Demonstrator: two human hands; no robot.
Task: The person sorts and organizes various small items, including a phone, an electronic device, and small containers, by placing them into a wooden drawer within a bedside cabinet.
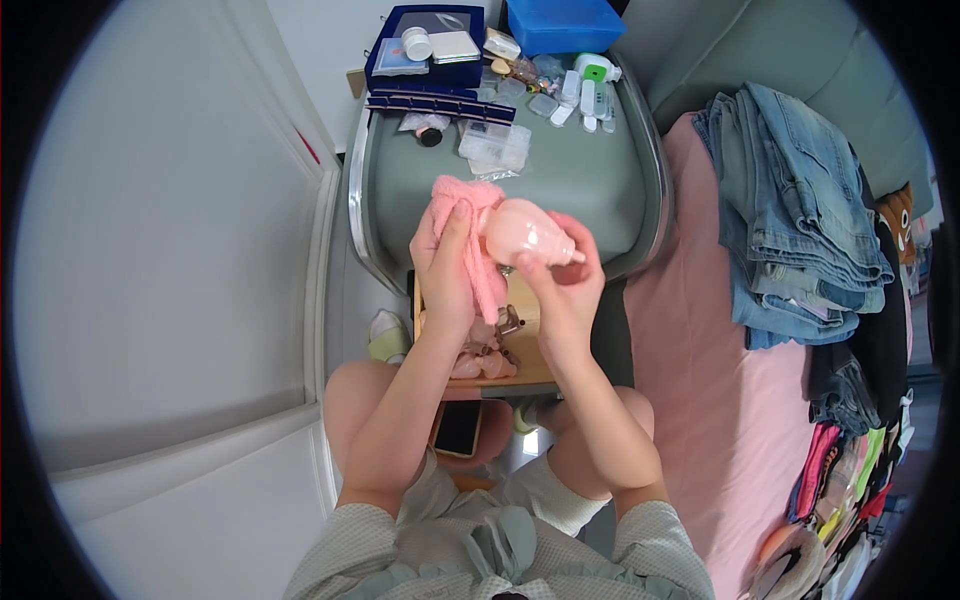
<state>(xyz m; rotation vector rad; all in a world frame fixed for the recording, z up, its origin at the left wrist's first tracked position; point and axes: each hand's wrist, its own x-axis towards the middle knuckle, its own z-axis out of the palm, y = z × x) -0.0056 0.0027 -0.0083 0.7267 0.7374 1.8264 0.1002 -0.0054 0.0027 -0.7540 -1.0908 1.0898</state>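
Your left hand [447, 265] is curled around a fuzzy pink cloth [461, 192], thumb on top, pressing it against the left end of a glossy pink gourd-shaped piece [525, 232]. Your right hand [570, 295] closes its fingers on that piece's narrow end, holding it above a wooden tray [528, 345] with more pink pieces [484, 365] near its left corner. Beyond, a stretch of green padded seat [400, 170] runs to a clear plastic case [495, 147] and a blue bin [565, 25]. Metal trim edges the seat; a white panel [180, 250] stands left, and a pink-covered bed [690, 400] stacked with jeans [800, 200] lies right.
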